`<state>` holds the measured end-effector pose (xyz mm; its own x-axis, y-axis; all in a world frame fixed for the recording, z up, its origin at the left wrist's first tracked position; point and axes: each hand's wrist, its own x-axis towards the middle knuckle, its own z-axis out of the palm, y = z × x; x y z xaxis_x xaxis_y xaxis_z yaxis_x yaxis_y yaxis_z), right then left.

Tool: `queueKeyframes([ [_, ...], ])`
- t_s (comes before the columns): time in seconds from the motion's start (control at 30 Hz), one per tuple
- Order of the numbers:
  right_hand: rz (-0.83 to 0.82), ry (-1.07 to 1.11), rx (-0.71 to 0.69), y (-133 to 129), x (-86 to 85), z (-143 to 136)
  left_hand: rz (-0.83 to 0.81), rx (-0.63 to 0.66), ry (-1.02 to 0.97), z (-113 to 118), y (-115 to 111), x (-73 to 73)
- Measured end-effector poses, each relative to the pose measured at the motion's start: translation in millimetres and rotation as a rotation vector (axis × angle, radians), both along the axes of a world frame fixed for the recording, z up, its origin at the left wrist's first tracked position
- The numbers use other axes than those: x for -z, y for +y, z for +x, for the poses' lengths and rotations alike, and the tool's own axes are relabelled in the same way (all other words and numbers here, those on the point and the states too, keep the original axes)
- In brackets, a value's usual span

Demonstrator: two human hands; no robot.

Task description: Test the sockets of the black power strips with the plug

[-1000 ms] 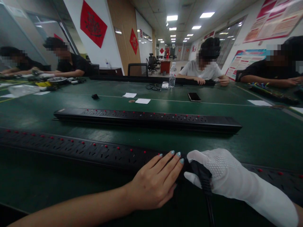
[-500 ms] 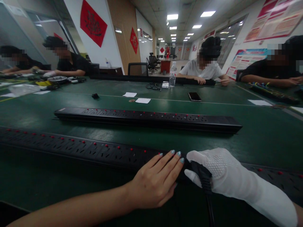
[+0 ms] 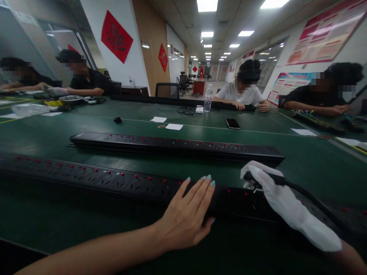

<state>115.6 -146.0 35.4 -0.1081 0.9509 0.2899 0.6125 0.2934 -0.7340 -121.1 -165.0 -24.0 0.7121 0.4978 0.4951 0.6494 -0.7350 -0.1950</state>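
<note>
Left hand (image 3: 185, 219) across power strip (image 3: 143, 188), fingers extended, probably steadying it; right hand (image 3: 266, 179) pinches plug (image 3: 277, 178), apparently leaving prongs (image 3: 252, 186) free.

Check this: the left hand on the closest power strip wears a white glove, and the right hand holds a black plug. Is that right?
Not quite: in the head view, the left hand on the closest power strip is bare; the gloved right hand does hold a black plug.

2 red-buttoned power strips (image 3: 132, 185) (image 3: 177, 147); 1 corded plug (image 3: 252, 179); 1 water bottle (image 3: 208, 100); 1 phone (image 3: 233, 123); 4 co-workers (image 3: 34, 79) (image 3: 87, 82) (image 3: 241, 91) (image 3: 304, 95).
</note>
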Motion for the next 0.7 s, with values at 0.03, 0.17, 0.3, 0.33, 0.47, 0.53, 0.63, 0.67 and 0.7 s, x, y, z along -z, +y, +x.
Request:
queueKeyframes([
  [0.03,-0.007,-0.021,-0.033,-1.6,0.9,-7.0,-0.016,-0.035,-0.018,-2.0,0.3,0.2],
  [0.17,0.074,-0.150,-0.114,0.5,3.9,-34.8,-0.092,-0.094,-0.064,-8.5,2.5,1.4],
  [0.3,0.031,-0.288,-0.263,10.6,2.3,-43.9,-0.112,-0.073,-0.103,-9.0,3.7,2.5],
  [0.33,-0.003,-0.297,-0.315,11.7,1.2,-43.3,-0.115,-0.070,-0.114,-8.6,3.8,2.7],
  [0.47,-0.083,-0.306,-0.431,9.5,-4.2,-37.9,-0.134,-0.058,-0.131,-7.4,4.3,2.0],
  [0.53,-0.081,-0.342,-0.451,8.1,-7.2,-36.0,-0.157,-0.054,-0.126,-7.4,4.3,0.7],
  [0.63,-0.072,-0.399,-0.500,9.4,-10.4,-34.9,-0.189,-0.058,-0.126,-7.7,3.7,-1.6],
  [0.67,-0.056,-0.415,-0.506,10.1,-10.6,-35.0,-0.199,-0.060,-0.127,-7.8,3.5,-2.2],
  [0.7,-0.044,-0.438,-0.503,10.3,-10.1,-35.5,-0.207,-0.062,-0.128,-7.9,3.3,-2.7],
])
